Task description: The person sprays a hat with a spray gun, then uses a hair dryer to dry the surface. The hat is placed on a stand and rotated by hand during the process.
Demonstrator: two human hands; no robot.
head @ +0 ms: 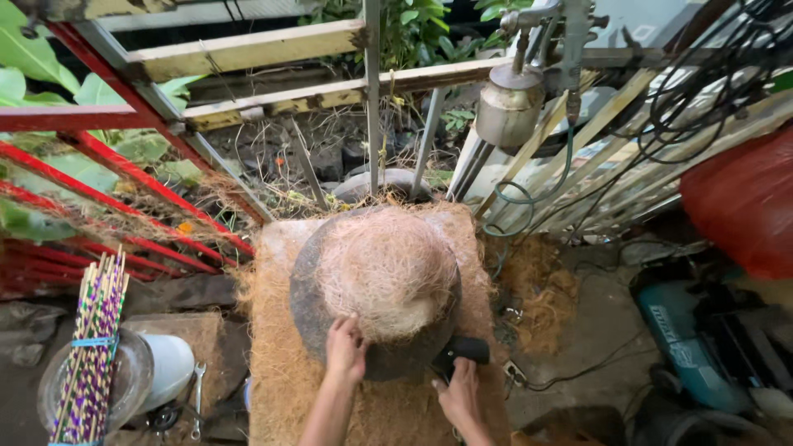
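Left grip (345, 347) presses open on the fibre mound (388, 272); right grip (459, 388) clenches black tool handle (467, 350) beside it. We judge shaping underway.

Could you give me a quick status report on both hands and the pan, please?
Left hand pressing the fibre mound in the round dark pan. Right hand gripping the pan's black handle. Pan rests on a fibre mat; nothing blocking.
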